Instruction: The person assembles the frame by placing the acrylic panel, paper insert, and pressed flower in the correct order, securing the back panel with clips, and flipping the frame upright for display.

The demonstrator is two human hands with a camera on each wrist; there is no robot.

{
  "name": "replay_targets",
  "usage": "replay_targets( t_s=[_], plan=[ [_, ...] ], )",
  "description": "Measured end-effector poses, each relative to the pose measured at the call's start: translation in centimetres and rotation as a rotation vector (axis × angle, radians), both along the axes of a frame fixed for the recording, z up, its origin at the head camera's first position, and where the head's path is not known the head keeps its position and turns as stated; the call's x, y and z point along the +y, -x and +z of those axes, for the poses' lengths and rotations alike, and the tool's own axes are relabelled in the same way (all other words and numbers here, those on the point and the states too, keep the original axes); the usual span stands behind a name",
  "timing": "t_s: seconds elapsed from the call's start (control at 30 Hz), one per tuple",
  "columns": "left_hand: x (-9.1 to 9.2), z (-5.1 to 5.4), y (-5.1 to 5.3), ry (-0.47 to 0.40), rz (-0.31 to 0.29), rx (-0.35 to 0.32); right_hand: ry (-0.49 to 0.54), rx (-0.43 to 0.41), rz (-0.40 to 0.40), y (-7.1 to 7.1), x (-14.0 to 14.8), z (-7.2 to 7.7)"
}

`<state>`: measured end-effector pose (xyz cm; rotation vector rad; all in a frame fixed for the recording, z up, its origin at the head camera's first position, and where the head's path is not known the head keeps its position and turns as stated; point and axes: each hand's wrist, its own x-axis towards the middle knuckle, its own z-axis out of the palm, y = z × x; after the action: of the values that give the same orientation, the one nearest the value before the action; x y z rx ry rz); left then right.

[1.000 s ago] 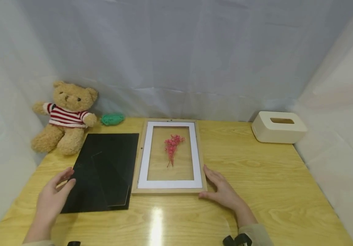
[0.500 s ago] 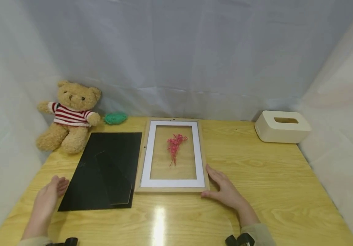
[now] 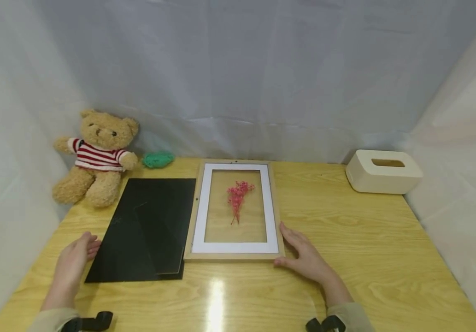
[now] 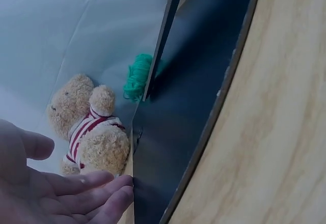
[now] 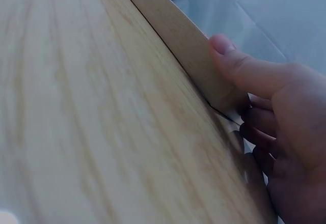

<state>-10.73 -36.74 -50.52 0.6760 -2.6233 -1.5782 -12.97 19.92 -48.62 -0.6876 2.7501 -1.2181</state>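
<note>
A light wooden frame (image 3: 281, 240) with a white inner mat (image 3: 233, 247) and pink dried flowers (image 3: 237, 196) lies in mid-table. Left of it lies a black backing board (image 3: 127, 249) with a stand flap, its right edge close against the frame. My left hand (image 3: 73, 260) is at the board's left edge, fingers extended; in the left wrist view the fingertips of the hand (image 4: 76, 193) meet the edge of the board (image 4: 163, 142). At the frame's lower right corner rests my right hand (image 3: 308, 260); in the right wrist view the thumb and fingers of the hand (image 5: 285, 112) touch the frame's corner (image 5: 188, 46).
A teddy bear (image 3: 101, 161) in a striped shirt sits at the back left beside a green yarn bundle (image 3: 157, 159). At the back right stands a cream tissue box (image 3: 383, 177). Pale curtains (image 3: 238, 78) surround the wooden table (image 3: 345, 230).
The left hand has gone from above the board's left edge down to its side, and the board has shifted slightly right, closer to the frame. The right hand stays at the frame's corner.
</note>
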Motion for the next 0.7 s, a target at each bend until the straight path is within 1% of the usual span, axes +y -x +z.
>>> replay_targets(
  t_s=[0.07, 0.17, 0.27, 0.3, 0.37, 0.4, 0.47, 0.6, 0.7],
  plan=[
    [0.4, 0.6, 0.0, -0.038, 0.013, -0.002, 0.009, -0.009, 0.000, 0.0, 0.0, 0.0],
    [1.3, 2.4, -0.1, -0.137, 0.059, -0.033, 0.022, -0.019, -0.008, -0.1, 0.1, 0.0],
    [2.4, 4.3, -0.4, -0.225, 0.128, -0.057, 0.023, -0.028, -0.016, 0.0, 0.1, 0.0],
    [2.8, 4.8, -0.6, -0.240, 0.145, -0.063, 0.024, -0.031, -0.017, 0.0, 0.1, 0.0],
    [3.4, 5.5, -1.0, -0.275, 0.159, -0.045, 0.025, -0.036, -0.019, 0.0, 0.1, 0.0],
    [3.6, 5.8, -1.1, -0.312, 0.169, -0.030, 0.026, -0.037, -0.020, 0.0, 0.1, 0.0],
    [3.6, 6.0, -1.5, -0.409, 0.166, 0.009, 0.028, -0.035, -0.023, 0.0, 0.2, 0.0],
    [3.0, 6.3, -2.2, -0.651, 0.164, 0.076, 0.025, -0.019, -0.029, 0.1, 0.2, 0.0],
    [2.6, 6.6, -2.7, -0.757, 0.148, 0.115, 0.019, -0.010, -0.028, 0.1, 0.1, -0.1]
  ],
)
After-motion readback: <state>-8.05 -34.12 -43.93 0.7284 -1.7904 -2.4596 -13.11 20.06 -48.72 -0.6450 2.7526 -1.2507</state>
